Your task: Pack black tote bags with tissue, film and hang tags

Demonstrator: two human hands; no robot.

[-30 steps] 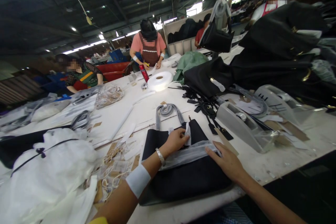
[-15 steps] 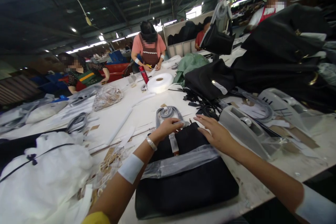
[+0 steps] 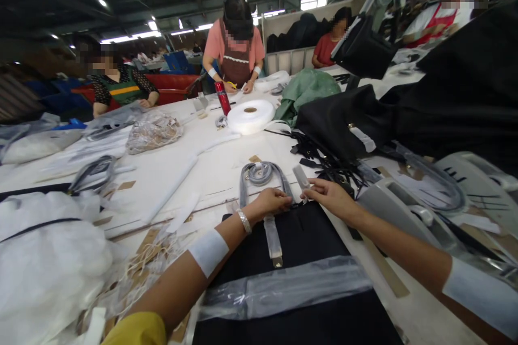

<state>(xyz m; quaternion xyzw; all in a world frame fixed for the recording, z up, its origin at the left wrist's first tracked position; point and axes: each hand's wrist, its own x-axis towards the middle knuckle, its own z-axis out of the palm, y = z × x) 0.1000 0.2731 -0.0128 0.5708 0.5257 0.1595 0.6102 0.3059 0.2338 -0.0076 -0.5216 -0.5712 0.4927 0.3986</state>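
A black handbag (image 3: 307, 248) lies flat on the white table in front of me, with a clear plastic band (image 3: 283, 288) across its body and a plastic-wrapped strap tab (image 3: 272, 237) near its top. Its grey wrapped handles (image 3: 261, 175) stretch away from me. My left hand (image 3: 272, 200) is curled over the top edge of the bag where the handle joins. My right hand (image 3: 329, 197) pinches a small plastic-wrapped tab (image 3: 301, 177) at the bag's top right.
Grey tape dispensers (image 3: 408, 210) stand to the right, with black bags (image 3: 424, 102) piled behind them. A white tape roll (image 3: 251, 116) and a red can (image 3: 222, 98) sit farther back. White wrapping (image 3: 44, 259) heaps at the left. Other people work across the table.
The view has moved closer and the bag now reaches nearer to me. My left hand stays at the bag's top edge. My right hand went from lying flat on the bag to pinching the tab.
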